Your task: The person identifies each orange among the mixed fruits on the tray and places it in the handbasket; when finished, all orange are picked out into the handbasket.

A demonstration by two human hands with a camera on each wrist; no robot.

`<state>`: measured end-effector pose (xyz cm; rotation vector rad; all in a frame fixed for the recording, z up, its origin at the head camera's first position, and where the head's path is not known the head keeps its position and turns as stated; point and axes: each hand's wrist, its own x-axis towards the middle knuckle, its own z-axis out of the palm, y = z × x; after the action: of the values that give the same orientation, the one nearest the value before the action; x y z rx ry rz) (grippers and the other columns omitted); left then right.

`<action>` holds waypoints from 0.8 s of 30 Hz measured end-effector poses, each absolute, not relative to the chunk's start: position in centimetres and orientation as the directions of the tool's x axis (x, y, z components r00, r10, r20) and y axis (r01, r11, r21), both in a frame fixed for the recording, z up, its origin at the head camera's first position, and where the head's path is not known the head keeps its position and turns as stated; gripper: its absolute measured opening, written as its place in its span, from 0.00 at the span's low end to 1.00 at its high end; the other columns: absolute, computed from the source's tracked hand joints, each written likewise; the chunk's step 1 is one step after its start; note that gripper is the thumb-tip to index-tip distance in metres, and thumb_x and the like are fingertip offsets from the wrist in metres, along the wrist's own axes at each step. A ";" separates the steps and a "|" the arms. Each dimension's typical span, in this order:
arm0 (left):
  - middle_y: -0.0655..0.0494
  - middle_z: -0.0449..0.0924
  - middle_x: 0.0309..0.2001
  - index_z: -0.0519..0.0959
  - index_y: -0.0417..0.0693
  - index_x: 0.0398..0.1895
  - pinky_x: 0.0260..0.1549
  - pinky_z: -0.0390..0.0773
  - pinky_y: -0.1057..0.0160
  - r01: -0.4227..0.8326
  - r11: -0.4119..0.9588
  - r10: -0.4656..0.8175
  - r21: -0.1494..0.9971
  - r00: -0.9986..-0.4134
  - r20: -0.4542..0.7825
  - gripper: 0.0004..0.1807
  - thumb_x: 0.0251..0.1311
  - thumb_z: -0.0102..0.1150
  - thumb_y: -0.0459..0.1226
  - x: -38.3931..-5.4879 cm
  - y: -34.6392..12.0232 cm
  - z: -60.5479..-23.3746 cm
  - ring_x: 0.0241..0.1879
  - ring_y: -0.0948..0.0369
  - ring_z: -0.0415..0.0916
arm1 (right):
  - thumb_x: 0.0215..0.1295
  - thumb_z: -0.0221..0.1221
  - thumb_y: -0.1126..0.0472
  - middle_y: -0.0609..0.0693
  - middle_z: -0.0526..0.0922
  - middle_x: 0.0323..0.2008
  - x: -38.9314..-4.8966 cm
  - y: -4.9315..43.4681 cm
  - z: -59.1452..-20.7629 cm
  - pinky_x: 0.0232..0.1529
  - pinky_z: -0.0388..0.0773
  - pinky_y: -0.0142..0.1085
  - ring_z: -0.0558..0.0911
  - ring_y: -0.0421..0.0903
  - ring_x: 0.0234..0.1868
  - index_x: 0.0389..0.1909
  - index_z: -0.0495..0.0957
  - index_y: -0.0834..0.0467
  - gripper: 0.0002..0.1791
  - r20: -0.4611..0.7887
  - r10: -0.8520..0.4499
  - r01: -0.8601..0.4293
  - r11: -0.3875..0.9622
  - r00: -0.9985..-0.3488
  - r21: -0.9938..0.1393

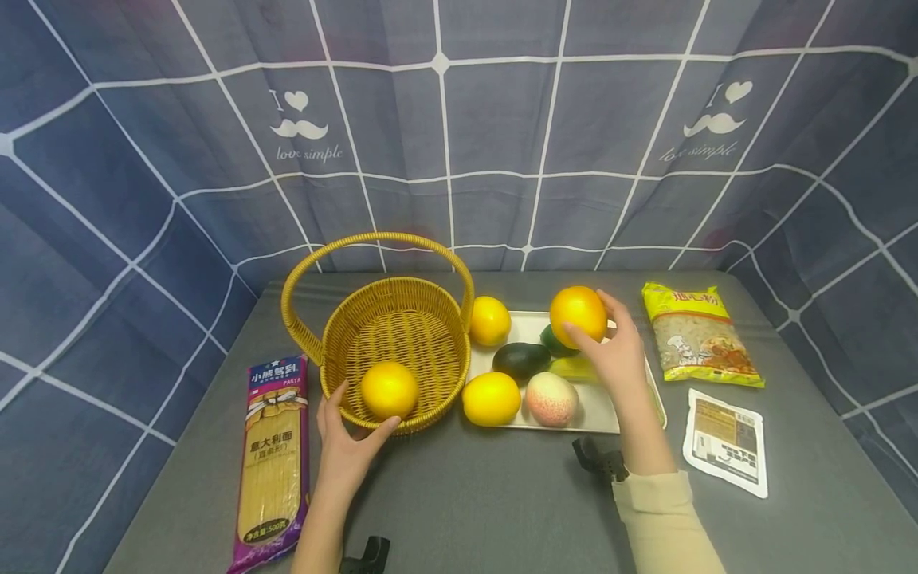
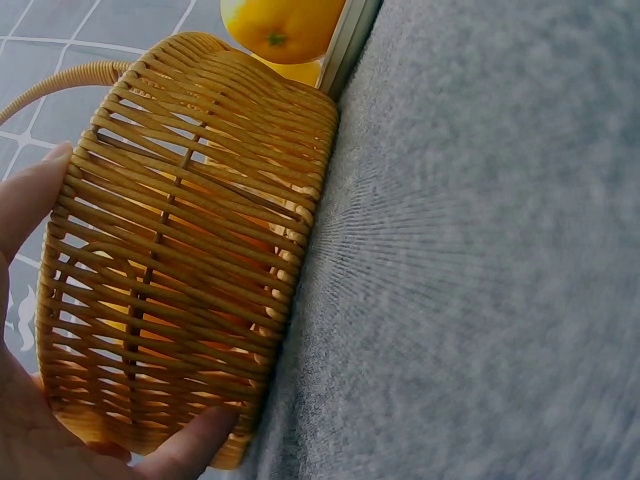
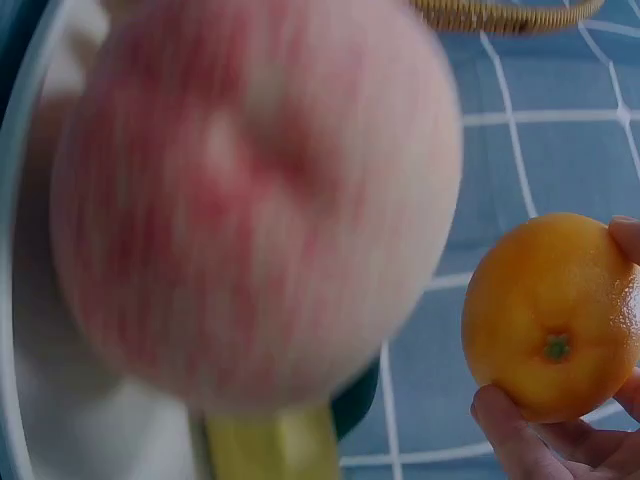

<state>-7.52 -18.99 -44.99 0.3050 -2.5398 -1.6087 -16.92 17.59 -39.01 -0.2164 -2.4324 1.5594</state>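
My left hand (image 1: 346, 446) holds the near rim of a yellow-brown wicker basket (image 1: 445, 402), thumb and fingers spread along its side. In the left wrist view, its fingertips lie against the woven wall (image 2: 190, 240). Inside the basket sits a yellow-orange round fruit (image 1: 390, 390), partly visible through the weave. My right hand (image 1: 613, 339) grips an orange (image 1: 578, 316) over the back of a white tray (image 1: 595, 418). In the right wrist view, the orange (image 3: 550, 320) is held between thumb and fingers, with a peach (image 3: 260, 200) large in front.
On the tray are a peach (image 1: 551, 399), a yellow fruit (image 1: 491, 399), another orange fruit (image 1: 490, 321), a dark avocado-like item (image 1: 521, 362) and green pieces. A pasta pack (image 1: 272, 462) lies left. A yellow bag (image 1: 699, 335) and a white pouch (image 1: 726, 442) lie right.
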 end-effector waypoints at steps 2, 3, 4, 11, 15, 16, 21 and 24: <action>0.41 0.28 0.75 0.46 0.51 0.75 0.60 0.48 0.29 -0.112 0.413 -0.230 0.904 -0.973 -0.015 0.53 0.52 0.70 0.48 -7.5 -19.0 -44.9 0.72 0.38 0.35 | 0.57 0.68 0.52 0.58 0.68 0.64 -16.8 16.8 -38.8 0.42 0.74 0.39 0.74 0.57 0.49 0.71 0.61 0.51 0.42 0.140 0.231 -0.035 0.406 -0.963 -0.913; 0.41 0.28 0.75 0.46 0.51 0.75 0.60 0.48 0.29 -0.114 0.412 -0.229 0.904 -0.973 -0.018 0.54 0.53 0.70 0.48 -7.5 -19.0 -44.8 0.72 0.38 0.35 | 0.56 0.69 0.52 0.58 0.69 0.63 -16.7 16.4 -38.7 0.42 0.73 0.41 0.74 0.57 0.49 0.71 0.62 0.51 0.42 0.150 0.219 -0.050 0.403 -0.964 -0.914; 0.41 0.27 0.75 0.46 0.51 0.76 0.60 0.48 0.29 -0.116 0.411 -0.229 0.904 -0.973 -0.021 0.53 0.53 0.70 0.48 -7.5 -19.0 -44.8 0.72 0.38 0.34 | 0.56 0.69 0.52 0.58 0.69 0.63 -16.6 16.0 -38.6 0.42 0.73 0.41 0.74 0.57 0.49 0.70 0.62 0.51 0.42 0.152 0.203 -0.060 0.398 -0.967 -0.915; 0.42 0.28 0.75 0.47 0.51 0.75 0.60 0.47 0.29 -0.107 0.412 -0.233 0.905 -0.973 -0.010 0.53 0.52 0.70 0.47 -7.6 -18.9 -45.0 0.72 0.39 0.34 | 0.54 0.70 0.50 0.54 0.69 0.63 -15.9 13.2 -37.7 0.46 0.76 0.48 0.74 0.58 0.51 0.69 0.64 0.49 0.42 0.166 0.074 -0.132 0.337 -0.983 -0.932; 0.42 0.29 0.75 0.47 0.51 0.75 0.60 0.47 0.29 -0.105 0.413 -0.234 0.905 -0.972 -0.006 0.53 0.52 0.70 0.47 -7.6 -19.0 -45.0 0.72 0.39 0.34 | 0.54 0.71 0.50 0.52 0.67 0.64 -15.6 11.5 -37.4 0.51 0.75 0.48 0.73 0.56 0.56 0.69 0.64 0.47 0.41 0.169 0.003 -0.162 0.285 -0.986 -0.945; 0.42 0.29 0.75 0.47 0.51 0.75 0.60 0.47 0.29 -0.106 0.412 -0.233 0.905 -0.972 -0.008 0.53 0.52 0.70 0.48 -7.5 -19.0 -45.0 0.72 0.39 0.34 | 0.54 0.71 0.50 0.51 0.67 0.63 -15.6 11.1 -37.3 0.50 0.76 0.48 0.74 0.56 0.56 0.69 0.64 0.46 0.41 0.170 -0.013 -0.166 0.277 -0.985 -0.946; 0.42 0.28 0.75 0.46 0.51 0.75 0.60 0.47 0.29 -0.111 0.414 -0.231 0.904 -0.973 -0.014 0.53 0.52 0.70 0.48 -7.5 -19.0 -44.9 0.72 0.39 0.34 | 0.52 0.72 0.50 0.48 0.67 0.63 -15.3 9.2 -37.0 0.46 0.79 0.45 0.73 0.54 0.54 0.69 0.64 0.45 0.42 0.139 -0.076 -0.153 0.229 -0.987 -0.961; 0.42 0.27 0.75 0.46 0.52 0.75 0.60 0.48 0.29 -0.113 0.411 -0.231 0.905 -0.973 -0.017 0.53 0.53 0.70 0.48 -7.5 -19.0 -44.9 0.72 0.38 0.34 | 0.52 0.72 0.49 0.46 0.68 0.61 -15.2 8.0 -36.8 0.45 0.79 0.43 0.74 0.52 0.53 0.68 0.66 0.43 0.41 0.149 -0.102 -0.169 0.226 -0.984 -0.959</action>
<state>-7.52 -18.99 -44.93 0.3116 -2.5443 -1.6185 -15.20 7.98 -36.84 0.2676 -2.4173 1.9026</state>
